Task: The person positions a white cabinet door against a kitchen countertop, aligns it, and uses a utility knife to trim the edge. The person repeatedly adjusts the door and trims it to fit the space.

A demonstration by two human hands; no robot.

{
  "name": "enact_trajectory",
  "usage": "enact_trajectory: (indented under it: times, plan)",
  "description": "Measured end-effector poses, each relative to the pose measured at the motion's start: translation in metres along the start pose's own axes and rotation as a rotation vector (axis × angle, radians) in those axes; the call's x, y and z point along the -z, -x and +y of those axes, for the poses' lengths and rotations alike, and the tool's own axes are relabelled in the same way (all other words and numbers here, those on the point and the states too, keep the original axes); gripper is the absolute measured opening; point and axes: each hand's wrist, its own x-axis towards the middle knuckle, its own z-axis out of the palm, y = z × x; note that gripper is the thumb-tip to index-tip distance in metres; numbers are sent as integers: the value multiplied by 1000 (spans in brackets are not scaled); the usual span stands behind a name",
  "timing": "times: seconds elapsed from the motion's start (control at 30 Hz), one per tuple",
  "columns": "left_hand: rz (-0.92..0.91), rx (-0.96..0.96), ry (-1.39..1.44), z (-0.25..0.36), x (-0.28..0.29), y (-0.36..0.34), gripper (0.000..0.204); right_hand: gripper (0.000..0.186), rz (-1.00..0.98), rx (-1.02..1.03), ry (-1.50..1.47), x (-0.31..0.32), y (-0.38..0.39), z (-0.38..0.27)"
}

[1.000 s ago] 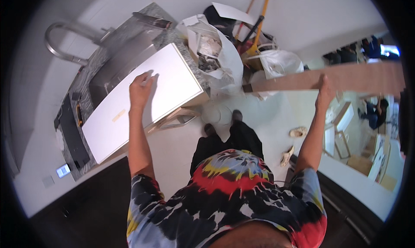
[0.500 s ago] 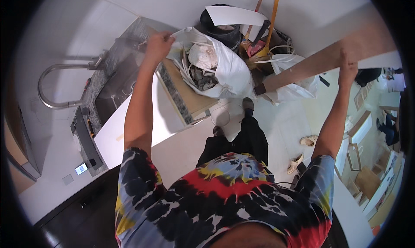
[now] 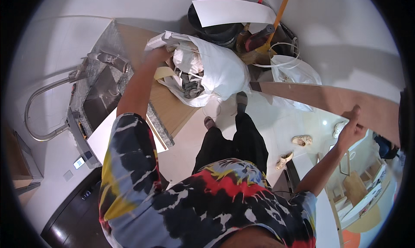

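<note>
My left hand (image 3: 158,57) reaches into the top edge of the white sack (image 3: 222,70) of debris, fingers curled, their tips and whatever they hold hard to see. At right, my right hand (image 3: 351,131) grips a long brown wooden board (image 3: 313,94). The board slants across a second white bag (image 3: 294,75), its far end beside the sack. Below my left arm lie a white panel (image 3: 101,140) and a plywood piece (image 3: 175,114) by the granite edge.
At left are a sink (image 3: 99,101) and steel faucet (image 3: 41,96). Behind the sack stand a black bucket (image 3: 216,34), a white sheet (image 3: 233,11) and brooms (image 3: 255,53). Shoes (image 3: 301,140) lie on the floor. A partly visible person (image 3: 384,146) is at far right, among wooden furniture pieces.
My left hand has moved up from the white panel to the sack. My right hand and the board have dropped lower in view. The view has shifted, showing more plywood beneath the sack.
</note>
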Motion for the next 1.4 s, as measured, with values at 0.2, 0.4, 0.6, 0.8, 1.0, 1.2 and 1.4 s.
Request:
enact_trajectory:
  times: [0.2,0.4,0.6,0.8,1.0,1.2,1.4]
  plan:
    - [87,97,42,35,3,14,38,45,17,-118,4,13,6,37]
    - [184,-170,-94,18,139,103,24,58,137,-35,-85,17,24,12]
    - [432,-238,146,45,266,276,27,44,270,197,-132,37,77,-35]
    - [586,-485,637,30,234,377,25,73,-553,512,-226,-37,172,-197]
    - [568,-547,828,29,131,445,19,57,-885,354,-11,-66,257,-230]
    - [814,-254,845,-22,-16,474,39,22,-957,345,140,-30,365,-150]
    - [611,-157,334,-89,-91,500,82,25,-1100,-46,-212,-71,383,-165]
